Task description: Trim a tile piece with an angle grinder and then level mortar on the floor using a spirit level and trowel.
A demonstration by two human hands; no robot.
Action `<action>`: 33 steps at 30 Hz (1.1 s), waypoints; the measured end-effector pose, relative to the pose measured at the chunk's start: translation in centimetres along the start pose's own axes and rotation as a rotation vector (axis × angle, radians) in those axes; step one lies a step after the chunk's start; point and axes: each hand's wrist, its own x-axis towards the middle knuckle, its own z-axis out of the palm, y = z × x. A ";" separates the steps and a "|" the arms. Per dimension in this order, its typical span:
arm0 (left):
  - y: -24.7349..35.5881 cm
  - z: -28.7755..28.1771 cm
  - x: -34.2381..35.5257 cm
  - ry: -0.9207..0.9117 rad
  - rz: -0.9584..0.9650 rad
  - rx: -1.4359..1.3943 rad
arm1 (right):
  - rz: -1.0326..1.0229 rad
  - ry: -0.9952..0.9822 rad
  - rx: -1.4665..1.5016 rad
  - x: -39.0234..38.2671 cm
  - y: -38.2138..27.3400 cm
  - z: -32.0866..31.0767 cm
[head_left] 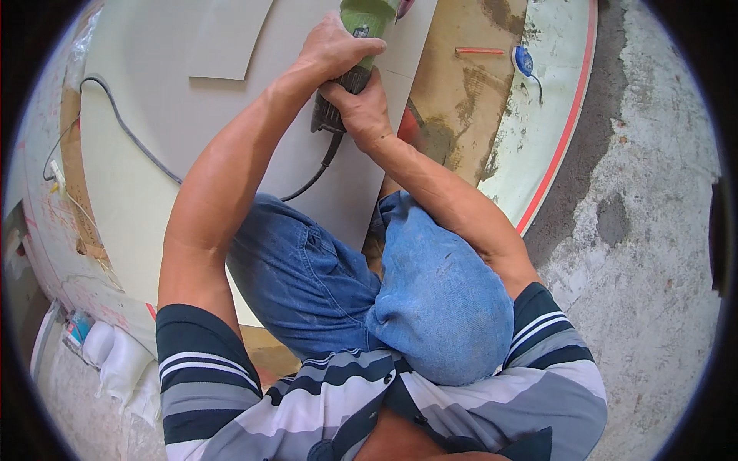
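A green-and-black power tool (361, 23), apparently an angle grinder, lies over a large pale grey board (146, 107) at the top centre. My left hand (332, 50) grips its green body, thumb across it. Just below, my right hand (361, 107) is closed on the black rear part. A black cord (315, 177) runs from the tool down and left across the board. The tool's far end is cut off by the frame's top edge. My knees in blue jeans (438, 300) are bent beneath my arms.
A smaller offcut (227, 38) rests at upper left. On stained brown sheeting (446, 84) at right lie a red stick (478, 51) and a blue-and-white tool (523, 61). Rough concrete (646, 269) borders the right. White bags (123, 369) and a thin white cable (73, 200) are at left.
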 end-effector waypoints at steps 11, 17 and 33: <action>-0.1 -0.1 0.3 -0.022 0.005 0.030 | 0.006 0.019 0.007 0.0 0.1 0.1; 0.6 0.1 -0.4 -0.016 -0.145 -0.048 | 0.004 0.005 0.014 -0.2 0.0 -0.1; 0.9 -0.2 -1.4 -0.006 -0.136 -0.112 | 0.030 0.009 -0.009 -1.0 -0.3 0.0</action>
